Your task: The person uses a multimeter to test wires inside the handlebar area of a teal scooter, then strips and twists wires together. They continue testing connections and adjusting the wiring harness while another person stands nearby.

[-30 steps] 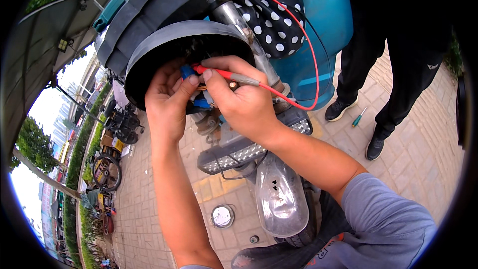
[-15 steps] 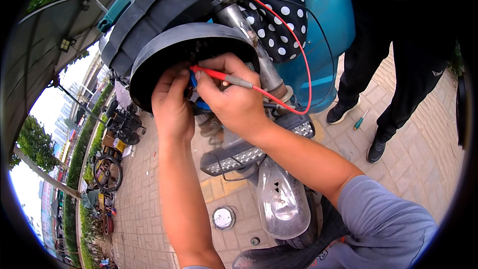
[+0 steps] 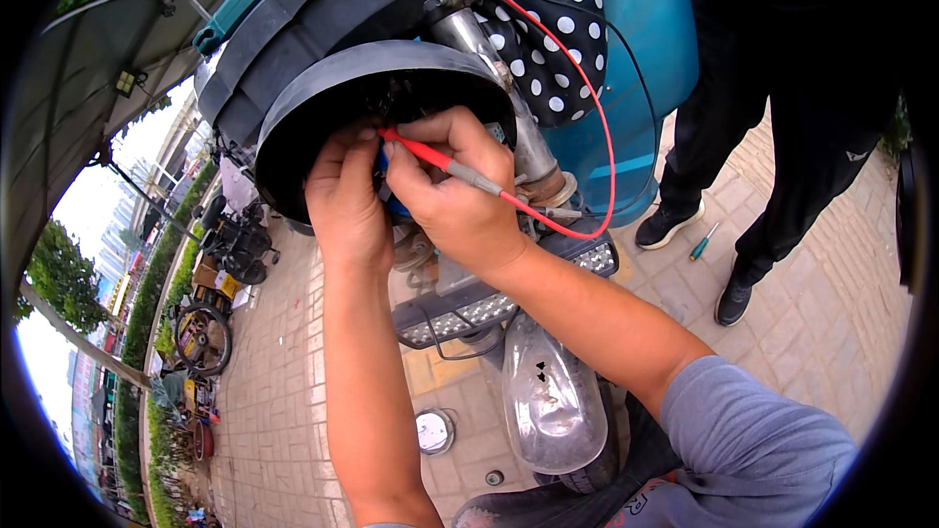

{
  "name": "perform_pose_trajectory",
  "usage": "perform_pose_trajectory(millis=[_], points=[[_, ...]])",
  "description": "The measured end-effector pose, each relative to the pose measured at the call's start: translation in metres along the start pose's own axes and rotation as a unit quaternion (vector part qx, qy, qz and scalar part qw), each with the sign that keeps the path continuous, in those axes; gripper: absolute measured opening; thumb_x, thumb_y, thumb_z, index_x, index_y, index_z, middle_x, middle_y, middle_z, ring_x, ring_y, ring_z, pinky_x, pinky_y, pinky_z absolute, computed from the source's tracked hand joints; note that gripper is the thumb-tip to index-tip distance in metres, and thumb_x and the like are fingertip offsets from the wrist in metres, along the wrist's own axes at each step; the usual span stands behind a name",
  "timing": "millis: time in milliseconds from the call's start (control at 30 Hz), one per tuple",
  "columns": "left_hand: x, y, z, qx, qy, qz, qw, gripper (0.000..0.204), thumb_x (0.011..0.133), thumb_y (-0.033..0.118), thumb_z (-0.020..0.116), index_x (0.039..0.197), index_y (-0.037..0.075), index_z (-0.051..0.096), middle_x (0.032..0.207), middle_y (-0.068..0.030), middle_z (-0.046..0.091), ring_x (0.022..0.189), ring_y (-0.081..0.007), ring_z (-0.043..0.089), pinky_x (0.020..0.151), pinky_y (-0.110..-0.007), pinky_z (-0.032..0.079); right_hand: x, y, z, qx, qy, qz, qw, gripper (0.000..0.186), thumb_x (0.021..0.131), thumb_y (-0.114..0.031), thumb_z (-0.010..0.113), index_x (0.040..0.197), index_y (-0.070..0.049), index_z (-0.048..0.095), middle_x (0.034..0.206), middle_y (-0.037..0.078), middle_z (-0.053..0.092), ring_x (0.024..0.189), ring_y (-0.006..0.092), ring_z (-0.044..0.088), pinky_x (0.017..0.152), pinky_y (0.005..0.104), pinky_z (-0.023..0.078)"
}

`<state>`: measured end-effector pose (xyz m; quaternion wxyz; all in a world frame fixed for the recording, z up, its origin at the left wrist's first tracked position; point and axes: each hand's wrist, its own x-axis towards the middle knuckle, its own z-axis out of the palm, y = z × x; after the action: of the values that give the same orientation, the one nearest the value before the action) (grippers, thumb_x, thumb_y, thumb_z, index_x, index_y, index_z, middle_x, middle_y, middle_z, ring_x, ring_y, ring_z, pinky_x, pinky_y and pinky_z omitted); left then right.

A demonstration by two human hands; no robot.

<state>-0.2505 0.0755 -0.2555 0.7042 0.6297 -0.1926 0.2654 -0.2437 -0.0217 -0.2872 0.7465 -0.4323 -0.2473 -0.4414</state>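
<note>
Here, gripping a slim red-and-grey plastic test probe (image 3: 442,160) between thumb and fingers of the right hand (image 3: 460,198), upper centre of the frame, with its tip close by the left hand (image 3: 350,196). There, pinching a small blue plastic connector (image 3: 380,160), mostly hidden. Reaching with both into a hollow black bowl-shaped housing (image 3: 381,63), with contents too shadowed to make out. Trailing a thin red cable (image 3: 548,223) from the probe to the upper edge
</note>
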Motion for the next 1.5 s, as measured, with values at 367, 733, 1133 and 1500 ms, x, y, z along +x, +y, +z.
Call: perform_pose_trajectory(millis=[367, 733, 1133, 1500], points=[[-0.002, 0.001, 0.008, 0.022, 0.026, 0.002, 0.999, 0.016, 0.093, 0.01, 0.056, 0.101, 0.0, 0.066, 0.093, -0.0044, 0.065, 0.085, -0.0107, 0.057, 0.08, -0.024, 0.046, -0.003, 0.003, 0.0, -0.013, 0.014, -0.02, 1.0, 0.014, 0.076, -0.001, 0.07, 0.083, 0.0, 0.058, 0.072, 0.013, 0.064, 0.063, 0.0268, 0.065, 0.058, 0.0339, 0.051], [-0.003, 0.002, 0.009, 0.026, 0.02, 0.004, 0.999, 0.017, 0.092, 0.009, 0.056, 0.101, -0.002, 0.066, 0.092, -0.0057, 0.066, 0.083, -0.0108, 0.057, 0.078, -0.024, 0.046, -0.002, 0.003, -0.002, -0.009, 0.009, -0.032, 0.999, 0.014, 0.077, -0.001, 0.07, 0.083, 0.0, 0.058, 0.072, 0.012, 0.065, 0.063, 0.0228, 0.067, 0.058, 0.0312, 0.052], [-0.005, -0.002, 0.012, 0.039, 0.036, 0.034, 0.998, 0.016, 0.092, 0.008, 0.055, 0.097, -0.003, 0.066, 0.088, -0.0056, 0.066, 0.079, -0.0102, 0.058, 0.075, -0.024, 0.046, -0.002, 0.005, -0.001, -0.052, 0.002, -0.126, 0.991, 0.015, 0.077, 0.002, 0.068, 0.087, 0.0, 0.058, 0.077, 0.015, 0.062, 0.068, 0.0312, 0.064, 0.06, 0.0359, 0.051], [-0.006, 0.001, 0.016, 0.045, 0.041, 0.032, 0.998, 0.016, 0.092, 0.006, 0.052, 0.095, -0.004, 0.065, 0.086, -0.0057, 0.065, 0.077, -0.0104, 0.057, 0.073, -0.024, 0.047, 0.0, 0.007, -0.002, -0.068, -0.004, -0.184, 0.98, 0.017, 0.076, 0.006, 0.068, 0.09, 0.0, 0.058, 0.079, 0.016, 0.062, 0.067, 0.0322, 0.063, 0.059, 0.0364, 0.051]])
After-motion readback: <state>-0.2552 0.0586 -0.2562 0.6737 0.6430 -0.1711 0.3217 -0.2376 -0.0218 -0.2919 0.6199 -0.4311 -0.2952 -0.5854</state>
